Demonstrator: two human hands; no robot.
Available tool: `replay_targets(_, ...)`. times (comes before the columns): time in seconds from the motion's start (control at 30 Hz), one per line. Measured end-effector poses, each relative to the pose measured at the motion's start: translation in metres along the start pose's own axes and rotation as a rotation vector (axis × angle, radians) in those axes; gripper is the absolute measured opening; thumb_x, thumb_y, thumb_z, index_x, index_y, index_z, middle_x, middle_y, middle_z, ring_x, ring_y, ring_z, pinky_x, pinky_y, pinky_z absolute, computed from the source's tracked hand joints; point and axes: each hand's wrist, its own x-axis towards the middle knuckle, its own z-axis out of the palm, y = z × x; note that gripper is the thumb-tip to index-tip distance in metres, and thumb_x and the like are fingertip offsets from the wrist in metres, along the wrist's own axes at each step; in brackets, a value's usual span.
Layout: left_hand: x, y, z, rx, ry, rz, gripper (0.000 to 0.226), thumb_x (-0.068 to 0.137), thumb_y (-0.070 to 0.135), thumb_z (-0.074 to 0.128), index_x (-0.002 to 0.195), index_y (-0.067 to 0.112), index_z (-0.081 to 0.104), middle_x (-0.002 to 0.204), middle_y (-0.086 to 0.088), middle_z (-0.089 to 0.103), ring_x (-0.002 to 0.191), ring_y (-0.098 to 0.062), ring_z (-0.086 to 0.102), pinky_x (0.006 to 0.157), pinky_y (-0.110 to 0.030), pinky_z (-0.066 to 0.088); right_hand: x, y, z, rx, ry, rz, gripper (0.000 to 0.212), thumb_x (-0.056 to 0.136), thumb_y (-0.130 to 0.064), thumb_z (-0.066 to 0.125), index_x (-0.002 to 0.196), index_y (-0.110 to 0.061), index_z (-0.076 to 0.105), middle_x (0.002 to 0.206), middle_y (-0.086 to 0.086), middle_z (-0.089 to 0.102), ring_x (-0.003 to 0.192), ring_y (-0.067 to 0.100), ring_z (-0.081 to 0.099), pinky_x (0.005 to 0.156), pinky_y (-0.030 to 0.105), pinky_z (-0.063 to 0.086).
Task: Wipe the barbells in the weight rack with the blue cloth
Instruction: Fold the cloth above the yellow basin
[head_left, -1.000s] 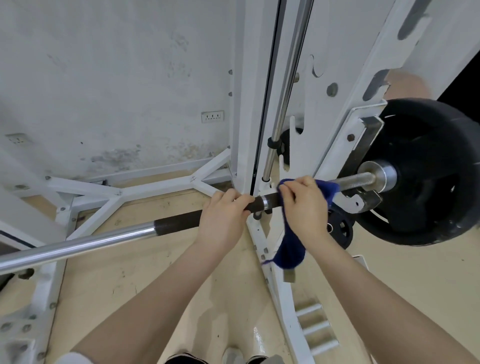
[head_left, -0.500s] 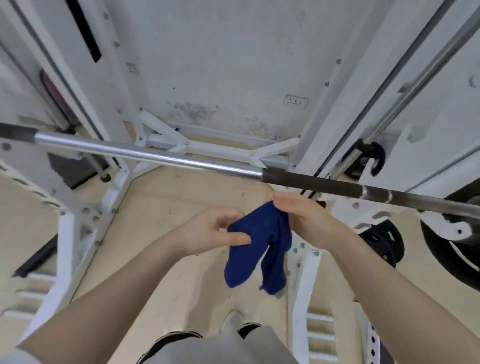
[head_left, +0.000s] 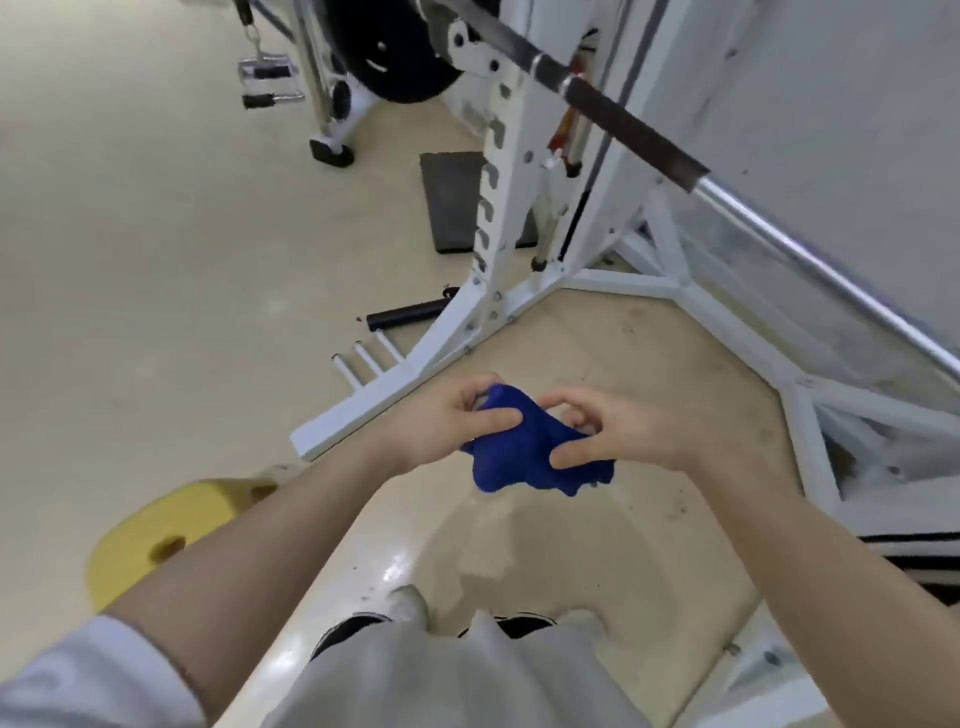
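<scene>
Both my hands hold the blue cloth (head_left: 524, 452) bunched between them, low in front of my body. My left hand (head_left: 452, 421) pinches its left side with thumb and fingers. My right hand (head_left: 618, 428) pinches its right side. The barbell (head_left: 639, 132) runs diagonally across the upper right, resting in the white weight rack (head_left: 501, 171). Its dark knurled section gives way to shiny steel further right. A black weight plate (head_left: 395, 57) sits on its far end at the top. Neither hand touches the bar.
A yellow object (head_left: 171, 535) lies on the floor by my left forearm. A dark mat (head_left: 452, 202) lies behind the rack upright. A black roller (head_left: 402, 315) and white pegs (head_left: 363, 358) sit at the rack's base. A cable handle (head_left: 267, 78) hangs upper left.
My view has swung left to the other end of the rack. Both hands dropped away from the bar and now bunch the cloth between them, further below it.
</scene>
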Motion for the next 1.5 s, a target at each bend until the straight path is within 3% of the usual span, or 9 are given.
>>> replay_targets(0.13, -0.044, -0.038, -0.048, 0.052, 0.331, -0.031, 0.012, 0.089, 0.026, 0.055, 0.077, 0.024, 0.058, 0.069, 0.002, 0.064, 0.061, -0.008, 0.057, 0.059, -0.024, 0.046, 0.078, -0.061, 0.064, -0.265, -0.053, -0.116, 0.033, 0.075, -0.035, 0.071, 0.103, -0.021, 0.062, 0.098, -0.001, 0.069, 0.094, 0.016, 0.065, 0.087, 0.040, 0.053)
replay_targets(0.23, -0.077, -0.071, -0.075, -0.006, 0.549, -0.089, 0.014, 0.092, 0.025, 0.052, 0.078, 0.026, 0.054, 0.072, 0.006, 0.060, 0.059, -0.009, 0.055, 0.053, -0.016, 0.044, 0.122, -0.096, 0.117, -0.263, -0.153, -0.191, 0.028, 0.080, -0.022, 0.069, 0.106, -0.025, 0.060, 0.095, -0.005, 0.068, 0.088, 0.007, 0.065, 0.080, 0.024, 0.053)
replay_targets(0.43, -0.138, -0.140, -0.111, -0.171, 0.846, -0.251, 0.015, 0.086, 0.031, 0.059, 0.085, 0.018, 0.052, 0.083, -0.017, 0.064, 0.078, -0.038, 0.065, 0.072, -0.050, 0.054, 0.201, -0.128, 0.201, -0.346, -0.306, -0.332, 0.022, 0.072, -0.030, 0.065, 0.093, -0.026, 0.066, 0.086, -0.002, 0.069, 0.081, 0.015, 0.064, 0.076, 0.038, 0.053)
replay_targets(0.53, -0.159, -0.178, -0.126, -0.334, 0.833, -0.317, 0.023, 0.074, 0.032, 0.067, 0.092, 0.023, 0.056, 0.068, -0.012, 0.059, 0.060, -0.030, 0.058, 0.057, -0.039, 0.049, 0.239, -0.140, 0.238, -0.447, -0.332, -0.412, 0.010, 0.075, -0.020, 0.067, 0.077, -0.011, 0.063, 0.073, 0.000, 0.059, 0.071, 0.016, 0.053, 0.069, 0.037, 0.046)
replay_targets(0.7, -0.178, -0.274, -0.141, -0.485, 0.749, -0.386, 0.023, 0.075, 0.012, 0.064, 0.097, 0.007, 0.062, 0.096, -0.015, 0.068, 0.087, -0.028, 0.064, 0.087, -0.044, 0.054, 0.305, -0.137, 0.298, -0.438, -0.408, -0.355, 0.013, 0.080, -0.014, 0.062, 0.092, -0.010, 0.060, 0.083, 0.001, 0.065, 0.081, 0.017, 0.059, 0.074, 0.032, 0.047)
replay_targets(0.87, -0.187, -0.354, -0.158, -0.433, 0.828, -0.486, 0.016, 0.083, -0.004, 0.048, 0.083, 0.009, 0.058, 0.083, -0.010, 0.062, 0.074, -0.015, 0.057, 0.063, -0.021, 0.049, 0.364, -0.114, 0.346, -0.456, -0.439, -0.302, 0.010, 0.085, -0.014, 0.060, 0.095, -0.013, 0.061, 0.088, -0.002, 0.067, 0.088, 0.019, 0.061, 0.078, 0.035, 0.049)
replay_targets(1.17, -0.227, -0.427, -0.246, 0.131, 1.101, -0.543, 0.020, 0.083, 0.007, 0.049, 0.096, 0.014, 0.062, 0.074, 0.002, 0.051, 0.071, -0.020, 0.046, 0.060, -0.029, 0.036, 0.440, -0.125, 0.422, -0.366, -0.278, -0.382, 0.006, 0.087, -0.011, 0.059, 0.091, -0.015, 0.060, 0.084, 0.002, 0.061, 0.080, 0.018, 0.053, 0.073, 0.026, 0.042)
replay_targets(1.33, -0.227, -0.490, -0.261, 0.256, 1.026, -0.628, 0.013, 0.082, 0.008, 0.048, 0.089, 0.010, 0.059, 0.069, 0.002, 0.049, 0.072, -0.025, 0.048, 0.063, -0.030, 0.035, 0.479, -0.100, 0.463, -0.403, -0.279, -0.308, 0.005, 0.087, -0.013, 0.059, 0.088, -0.018, 0.058, 0.079, -0.001, 0.059, 0.080, 0.021, 0.054, 0.076, 0.033, 0.043)
replay_targets(1.5, -0.202, -0.588, -0.250, 0.383, 0.859, -0.783, 0.015, 0.084, 0.010, 0.042, 0.091, 0.007, 0.056, 0.088, -0.010, 0.063, 0.088, -0.032, 0.052, 0.070, -0.031, 0.029, 0.532, -0.030, 0.507, -0.523, -0.311, -0.168, 0.016, 0.091, -0.017, 0.055, 0.092, -0.002, 0.058, 0.063, -0.003, 0.044, 0.061, 0.014, 0.042, 0.055, 0.025, 0.031)
